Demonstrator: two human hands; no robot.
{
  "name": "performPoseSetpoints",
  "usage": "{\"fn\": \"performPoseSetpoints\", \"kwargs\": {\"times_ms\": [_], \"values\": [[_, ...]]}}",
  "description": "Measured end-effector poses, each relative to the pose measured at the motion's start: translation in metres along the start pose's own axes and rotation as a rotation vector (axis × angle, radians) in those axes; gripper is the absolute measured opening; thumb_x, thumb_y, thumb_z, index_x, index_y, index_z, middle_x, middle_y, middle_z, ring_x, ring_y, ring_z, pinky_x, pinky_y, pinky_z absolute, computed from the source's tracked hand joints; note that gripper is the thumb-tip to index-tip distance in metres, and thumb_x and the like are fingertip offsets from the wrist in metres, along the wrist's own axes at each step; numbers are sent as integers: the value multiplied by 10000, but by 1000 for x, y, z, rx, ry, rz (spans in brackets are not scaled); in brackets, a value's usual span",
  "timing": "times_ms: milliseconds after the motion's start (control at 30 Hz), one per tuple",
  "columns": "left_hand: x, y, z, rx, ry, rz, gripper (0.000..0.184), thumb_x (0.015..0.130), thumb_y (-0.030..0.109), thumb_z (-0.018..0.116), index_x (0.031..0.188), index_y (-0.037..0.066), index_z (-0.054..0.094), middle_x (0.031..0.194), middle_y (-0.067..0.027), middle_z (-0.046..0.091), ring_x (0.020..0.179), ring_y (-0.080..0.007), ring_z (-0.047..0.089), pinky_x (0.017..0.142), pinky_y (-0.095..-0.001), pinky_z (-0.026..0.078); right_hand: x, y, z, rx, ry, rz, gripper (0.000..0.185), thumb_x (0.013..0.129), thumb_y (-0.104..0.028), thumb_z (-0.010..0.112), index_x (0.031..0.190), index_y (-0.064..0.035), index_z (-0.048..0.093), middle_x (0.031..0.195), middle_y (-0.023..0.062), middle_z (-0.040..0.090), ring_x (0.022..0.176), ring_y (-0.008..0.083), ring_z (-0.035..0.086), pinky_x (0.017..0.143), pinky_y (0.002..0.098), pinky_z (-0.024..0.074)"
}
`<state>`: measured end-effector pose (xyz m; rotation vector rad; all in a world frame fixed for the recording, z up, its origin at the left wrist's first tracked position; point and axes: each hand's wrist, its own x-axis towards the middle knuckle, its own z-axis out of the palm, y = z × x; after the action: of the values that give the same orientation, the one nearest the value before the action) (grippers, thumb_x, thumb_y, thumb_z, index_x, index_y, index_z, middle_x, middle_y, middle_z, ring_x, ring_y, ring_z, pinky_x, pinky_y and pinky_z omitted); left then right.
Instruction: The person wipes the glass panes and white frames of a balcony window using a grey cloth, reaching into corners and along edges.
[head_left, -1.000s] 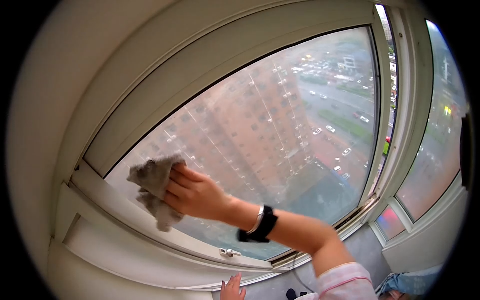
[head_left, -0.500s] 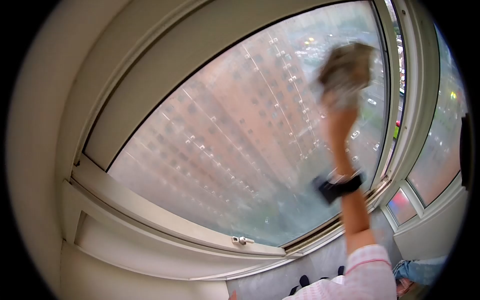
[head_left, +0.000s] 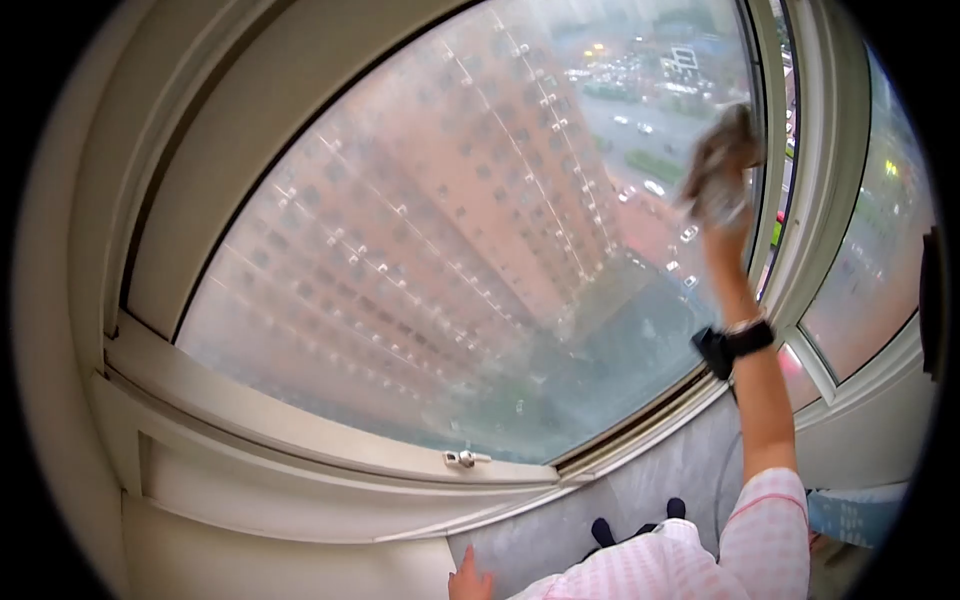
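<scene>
My right hand [head_left: 727, 232] presses a grey-brown cloth [head_left: 724, 160] against the right side of the window pane [head_left: 400, 240], close to its frame. The cloth and fingers are blurred by motion, and a black band [head_left: 735, 345] circles the wrist. Low in the view, my left hand [head_left: 470, 578] is beside the edge of the pale sill, fingers apart and holding nothing. A small metal latch [head_left: 464, 459] sits on the lower window frame, above the left hand.
The window track [head_left: 640, 418] runs along the pane's lower right edge. A second window [head_left: 870, 240] stands at the right. Below are the grey floor [head_left: 640, 480], dark shoes [head_left: 676, 508] and a blue cloth item [head_left: 850, 515]. Buildings and cars show through the glass.
My right hand has carried the cloth from the pane's lower left to its right side, slightly lower than half a second ago. My left hand shows more fully again.
</scene>
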<state>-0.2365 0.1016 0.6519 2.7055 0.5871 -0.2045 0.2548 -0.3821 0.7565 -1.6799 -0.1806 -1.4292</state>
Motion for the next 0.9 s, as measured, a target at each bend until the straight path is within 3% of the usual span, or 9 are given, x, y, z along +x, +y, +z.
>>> {"fn": "performPoseSetpoints", "kwargs": {"times_ms": [33,67,200,333,433,533,667,800,900], "values": [[-6,17,-15,-40,-60,-72,772,788,201,631,1457,81,266,1344,-247,449,1087,-404,505,937,-450,384,19,21,-22,-395,99,-91,272,888,-163,608,1086,22,587,935,146,646,833,281,625,773,363,477],[-9,24,-20,-68,-39,-21,722,813,177,624,1441,67,285,1323,-230,483,1142,-357,514,975,-421,386,32,22,-34,-271,125,225,305,870,-201,641,1066,27,594,958,183,638,841,313,618,761,372,462],[20,91,-44,-441,-23,203,599,894,114,536,1429,21,283,1318,-177,519,1197,-287,520,979,-372,419,10,-17,-30,-190,205,199,250,838,-182,649,978,22,615,988,173,642,928,328,602,773,413,429],[50,171,-64,-1218,-197,315,513,958,184,479,1416,24,312,1337,-152,507,1207,-220,518,998,-354,407,-126,-165,-34,22,-264,120,300,815,-187,614,1089,-65,613,1202,138,558,1145,323,493,961,512,273],[57,189,-59,-1690,-388,57,491,981,232,431,1409,18,325,1325,-152,509,1187,-242,525,1005,-352,401,-206,-261,-68,203,-742,-145,379,798,-190,588,1172,-130,611,1363,112,494,1307,320,411,1102,587,156],[61,171,-41,-1806,-392,-126,495,984,261,403,1404,8,332,1312,-154,510,1168,-254,527,1001,-376,406,-241,-287,-82,386,-912,-132,369,810,-124,558,1170,-171,622,1330,94,525,1232,320,490,1048,536,326],[40,177,-69,-1865,-431,-25,504,962,241,428,1402,13,337,1326,-184,489,1130,-267,558,989,-393,431,-246,-248,-72,369,-870,225,484,674,-26,692,1149,-92,627,1252,166,560,1102,353,578,897,404,498],[16,154,-89,-1715,-157,99,519,940,210,435,1409,22,316,1351,-220,461,1112,-321,580,975,-381,454,-123,-255,-40,573,-497,0,495,672,-41,750,1152,-50,629,1253,211,542,1098,364,574,918,411,482],[11,130,-75,-1612,-71,-5,497,937,164,441,1405,40,329,1336,-248,464,1113,-352,572,978,-405,444,-19,-306,3,440,-264,-535,448,700,-166,716,1143,-133,652,1272,124,537,1136,315,547,944,411,452]]}}
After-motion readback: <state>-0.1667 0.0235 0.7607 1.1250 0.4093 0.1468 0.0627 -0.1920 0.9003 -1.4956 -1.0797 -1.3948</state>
